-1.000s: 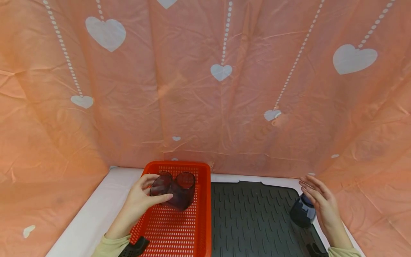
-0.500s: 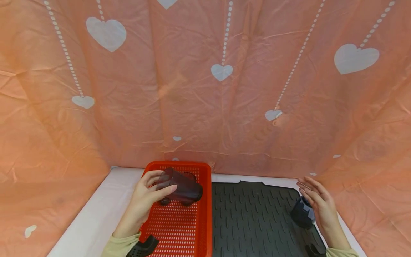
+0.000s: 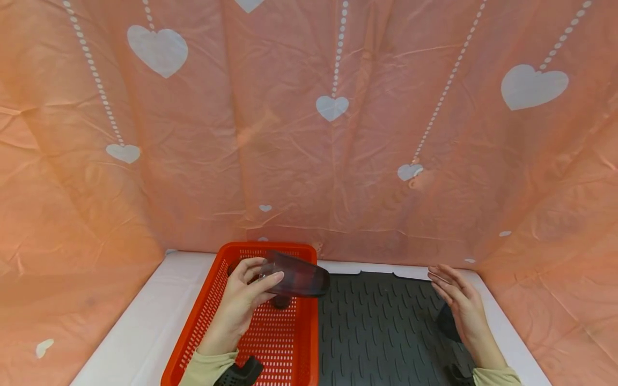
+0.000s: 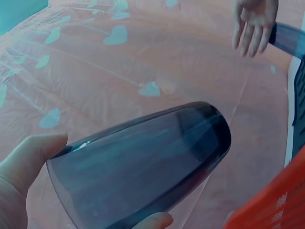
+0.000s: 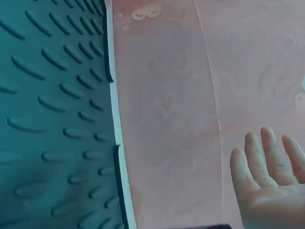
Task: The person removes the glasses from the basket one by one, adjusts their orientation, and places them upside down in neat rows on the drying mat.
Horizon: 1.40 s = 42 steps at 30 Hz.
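Right hand [image 3: 461,311] half hides a dark cup [image 3: 446,323].

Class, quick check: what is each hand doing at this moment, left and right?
Left hand: fingers curled round the dark tumbler, held tilted above the red basket.
Right hand: open, fingers straight, beside a dark cup.

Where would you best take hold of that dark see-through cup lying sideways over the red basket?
Probably around its wide open end, coming from the left. The dark cup lies on its side, narrow base pointing right toward the black mat, so the rim end faces the left hand. That hand already wraps it there, thumb in front and fingers behind, a grip the tapered wall suits.
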Tool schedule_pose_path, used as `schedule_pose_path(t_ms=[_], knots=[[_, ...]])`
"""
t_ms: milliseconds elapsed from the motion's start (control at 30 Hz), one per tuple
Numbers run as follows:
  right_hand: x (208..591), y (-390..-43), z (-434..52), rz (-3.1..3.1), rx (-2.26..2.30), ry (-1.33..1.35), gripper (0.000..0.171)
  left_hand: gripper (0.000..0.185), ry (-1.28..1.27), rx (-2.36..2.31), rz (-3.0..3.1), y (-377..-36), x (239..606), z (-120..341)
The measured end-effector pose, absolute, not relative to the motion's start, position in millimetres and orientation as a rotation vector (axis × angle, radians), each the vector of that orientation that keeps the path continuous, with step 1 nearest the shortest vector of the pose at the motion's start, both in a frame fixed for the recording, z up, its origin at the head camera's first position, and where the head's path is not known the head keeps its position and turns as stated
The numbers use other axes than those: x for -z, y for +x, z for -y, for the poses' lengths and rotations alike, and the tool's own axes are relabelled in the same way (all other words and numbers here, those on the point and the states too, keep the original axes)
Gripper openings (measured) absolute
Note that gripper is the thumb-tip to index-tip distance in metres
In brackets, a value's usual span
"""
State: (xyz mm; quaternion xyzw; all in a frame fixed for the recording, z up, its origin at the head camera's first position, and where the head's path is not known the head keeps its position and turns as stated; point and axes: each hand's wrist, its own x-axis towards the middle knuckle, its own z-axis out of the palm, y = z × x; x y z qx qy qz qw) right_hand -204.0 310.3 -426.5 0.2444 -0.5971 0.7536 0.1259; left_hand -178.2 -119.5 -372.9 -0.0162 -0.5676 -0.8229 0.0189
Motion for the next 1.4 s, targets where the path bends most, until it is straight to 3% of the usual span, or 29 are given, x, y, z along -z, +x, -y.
schedule_pose_path(t_ms=[1033, 1400], knots=[[443.0, -214.6, -229.4, 1.887, -2.285, 0.684, 0.038, 0.055, 0.062, 2.772, 1.598, -180.9, 388.6, 71.7], [436.9, -216.3, -206.5, 1.914, -2.380, 0.669, 0.040, 0.048, 0.124, 2.853, 1.465, -185.6, 391.6, 58.4]])
